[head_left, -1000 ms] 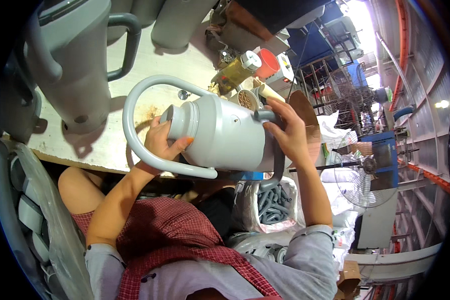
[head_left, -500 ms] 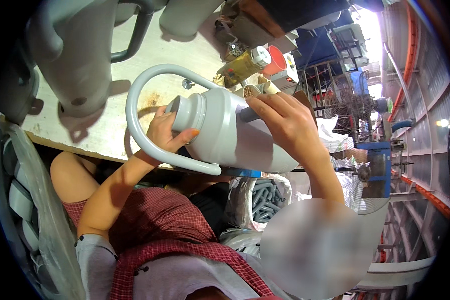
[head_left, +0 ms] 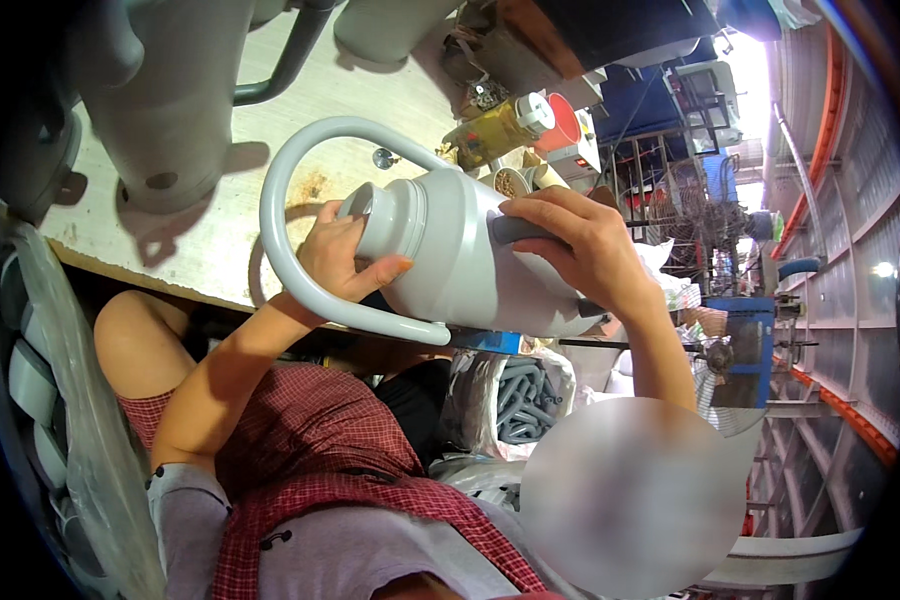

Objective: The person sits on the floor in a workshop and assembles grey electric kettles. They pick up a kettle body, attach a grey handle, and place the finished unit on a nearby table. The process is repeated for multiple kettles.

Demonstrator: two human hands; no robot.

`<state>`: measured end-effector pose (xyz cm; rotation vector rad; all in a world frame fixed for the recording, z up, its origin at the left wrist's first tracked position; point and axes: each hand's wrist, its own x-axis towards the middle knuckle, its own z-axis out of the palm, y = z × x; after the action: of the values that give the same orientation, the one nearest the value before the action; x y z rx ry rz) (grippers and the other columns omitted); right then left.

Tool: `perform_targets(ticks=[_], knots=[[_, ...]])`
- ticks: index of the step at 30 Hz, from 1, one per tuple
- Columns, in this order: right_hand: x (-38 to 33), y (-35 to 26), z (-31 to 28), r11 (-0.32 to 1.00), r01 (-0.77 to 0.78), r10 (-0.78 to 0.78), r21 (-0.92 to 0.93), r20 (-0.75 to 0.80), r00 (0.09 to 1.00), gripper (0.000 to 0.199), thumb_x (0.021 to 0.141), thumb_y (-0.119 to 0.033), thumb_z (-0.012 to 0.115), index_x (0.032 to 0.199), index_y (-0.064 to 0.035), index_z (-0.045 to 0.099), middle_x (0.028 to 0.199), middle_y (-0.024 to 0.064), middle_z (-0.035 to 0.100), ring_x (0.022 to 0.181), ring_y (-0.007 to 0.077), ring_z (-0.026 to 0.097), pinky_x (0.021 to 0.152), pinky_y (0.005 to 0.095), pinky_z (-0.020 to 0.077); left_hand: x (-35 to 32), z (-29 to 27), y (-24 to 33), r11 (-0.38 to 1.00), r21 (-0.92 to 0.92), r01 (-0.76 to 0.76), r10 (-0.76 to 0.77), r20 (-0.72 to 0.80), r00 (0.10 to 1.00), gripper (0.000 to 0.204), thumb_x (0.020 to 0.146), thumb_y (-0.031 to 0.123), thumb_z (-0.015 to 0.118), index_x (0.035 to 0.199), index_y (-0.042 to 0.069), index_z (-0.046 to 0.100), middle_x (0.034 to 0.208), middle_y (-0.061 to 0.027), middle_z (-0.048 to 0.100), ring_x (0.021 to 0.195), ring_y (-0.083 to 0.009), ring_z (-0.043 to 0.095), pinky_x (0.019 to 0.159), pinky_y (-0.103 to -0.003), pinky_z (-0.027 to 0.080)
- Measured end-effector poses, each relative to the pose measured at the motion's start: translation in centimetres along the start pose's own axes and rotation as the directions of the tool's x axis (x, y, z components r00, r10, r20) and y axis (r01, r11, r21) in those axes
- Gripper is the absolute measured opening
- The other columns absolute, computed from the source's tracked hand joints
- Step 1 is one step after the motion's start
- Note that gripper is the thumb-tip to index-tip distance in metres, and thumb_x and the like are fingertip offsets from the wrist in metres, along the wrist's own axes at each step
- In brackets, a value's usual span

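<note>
A light grey vacuum jug body (head_left: 452, 250) lies on its side at the table's front edge, neck to the left, with a big hoop handle (head_left: 272, 215) swung round the neck. My left hand (head_left: 342, 255) reaches through the hoop and grips the neck, thumb in front and fingers behind. Over the jug's upper side, my right hand (head_left: 585, 235) is closed round a dark grey side handle (head_left: 518, 231). One end of that handle shows touching the body near its shoulder; a dark tip shows near the base. Its middle is hidden under my hand.
Grey jugs (head_left: 170, 110) stand on the pale table (head_left: 300, 80) at left. At the back are a yellowish bottle (head_left: 495, 130), a red cup (head_left: 558, 122) and a tub of small brown pieces (head_left: 510, 182). Below the table sits a sack of grey handles (head_left: 525, 400); a plastic-lined bin (head_left: 100, 420) holds grey parts.
The jug and both hands have shifted slightly within the view. My right hand has tilted, and a dark tip now shows by the jug's base. Both hands keep their hold.
</note>
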<state>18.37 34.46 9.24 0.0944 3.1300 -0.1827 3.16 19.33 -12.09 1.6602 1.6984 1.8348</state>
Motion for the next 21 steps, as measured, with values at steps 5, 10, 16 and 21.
perform_targets(ticks=[5,10,16,21], knots=[[-0.3,-0.4,0.6,0.999,-0.007,0.006,-0.044,-0.021,1.000,0.036,0.071,-0.009,0.074,0.106,-0.0086,0.064,0.096,0.0081,0.063,0.083,0.0282,0.064,0.071,0.0356,0.0530,0.0,0.0,-0.2,1.000,-0.004,-0.018,0.018,-0.021,1.000,0.055,0.086,0.050,0.061,0.102,-0.003,0.062,0.074,-0.0143,0.064,0.072,-0.0311,0.062,0.093,-0.045,0.036],[-0.5,-0.6,0.8,0.997,-0.016,0.013,-0.074,-0.032,0.999,0.037,0.070,-0.009,0.074,0.106,-0.0098,0.064,0.096,0.0066,0.063,0.083,0.0273,0.064,0.071,0.0348,0.0534,0.0,-0.1,-0.2,0.999,0.032,-0.023,0.024,-0.021,1.000,0.056,0.085,0.051,0.061,0.099,-0.003,0.063,0.072,-0.0146,0.064,0.070,-0.0307,0.062,0.092,-0.045,0.035],[-1.2,0.3,0.8,0.991,0.032,-0.039,-0.130,-0.049,0.998,0.040,0.073,-0.015,0.073,0.112,-0.0137,0.063,0.096,0.0071,0.065,0.081,0.0272,0.065,0.067,0.0362,0.0527,-0.1,0.8,0.6,0.994,0.051,-0.097,0.099,-0.038,0.994,0.053,0.089,0.051,0.057,0.094,-0.001,0.064,0.076,-0.0158,0.066,0.075,-0.0341,0.062,0.094,-0.046,0.034],[-0.8,1.8,1.7,0.952,0.034,-0.068,-0.303,-0.101,0.993,0.049,0.081,-0.055,0.065,0.098,-0.0093,0.060,0.074,0.0112,0.061,0.064,0.0325,0.063,0.054,0.0407,0.0491,0.2,1.1,1.7,0.982,-0.112,0.151,-0.167,-0.145,0.975,0.057,0.097,0.046,0.047,0.070,0.000,0.067,0.071,-0.0101,0.066,0.067,-0.0257,0.059,0.097,-0.042,0.034]])
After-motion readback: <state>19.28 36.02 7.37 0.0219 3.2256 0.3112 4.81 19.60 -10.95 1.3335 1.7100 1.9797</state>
